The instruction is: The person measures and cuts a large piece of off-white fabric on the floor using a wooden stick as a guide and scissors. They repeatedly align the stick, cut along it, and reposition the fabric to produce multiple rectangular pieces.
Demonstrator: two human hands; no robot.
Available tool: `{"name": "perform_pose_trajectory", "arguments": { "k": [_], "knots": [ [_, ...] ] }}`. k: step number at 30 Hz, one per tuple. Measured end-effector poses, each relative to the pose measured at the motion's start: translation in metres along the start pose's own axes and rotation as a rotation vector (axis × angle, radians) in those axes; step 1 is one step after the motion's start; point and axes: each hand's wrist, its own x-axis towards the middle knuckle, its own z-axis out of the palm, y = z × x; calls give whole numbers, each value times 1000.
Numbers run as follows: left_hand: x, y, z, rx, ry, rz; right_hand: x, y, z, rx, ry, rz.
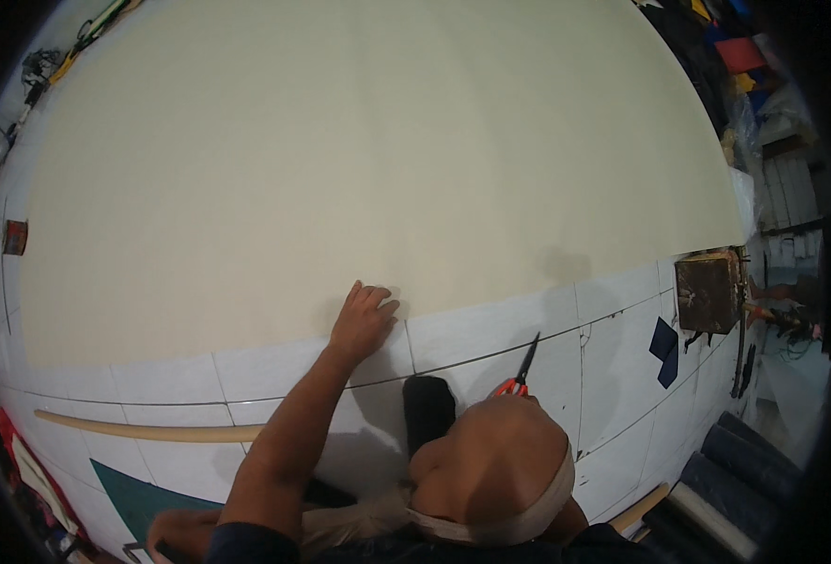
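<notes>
A large cream sheet (378, 169), smooth with faint soft waves, is spread over the white tiled floor. My left hand (366, 318) rests on it close to its near edge, fingers apart and bent a little, holding nothing. To the right of that hand, scissors (520, 376) with orange-red handles and dark blades point away from me. Their blades look closed, and the handles are partly behind my bent knee (504, 470). The same knee hides my right hand; only a bit of that arm shows beside it. I cannot tell whether the right hand holds the scissors.
A worn brown metal block (708, 293) sits at the sheet's right corner, near a dark blue scrap (664, 352). A reddish tin-like object (16, 238) stands at the left edge. A long tan strip (152, 430) and a green sheet (147, 498) lie nearer. Dark rolls (735, 479) are at lower right.
</notes>
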Motion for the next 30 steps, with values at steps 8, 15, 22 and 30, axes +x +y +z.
{"name": "perform_pose_trajectory", "arguments": {
  "k": [8,15,22,30],
  "knots": [
    [-7,0,16,63,5,18,-22,-32,10,130,-420,141],
    [0,18,13,-107,48,-134,11,-93,47,147,-513,89],
    [-2,22,8,-138,112,-157,43,-140,99,153,-535,15],
    [-1,19,13,-138,118,-124,29,-159,108,-99,-489,-16]
  ]
}}
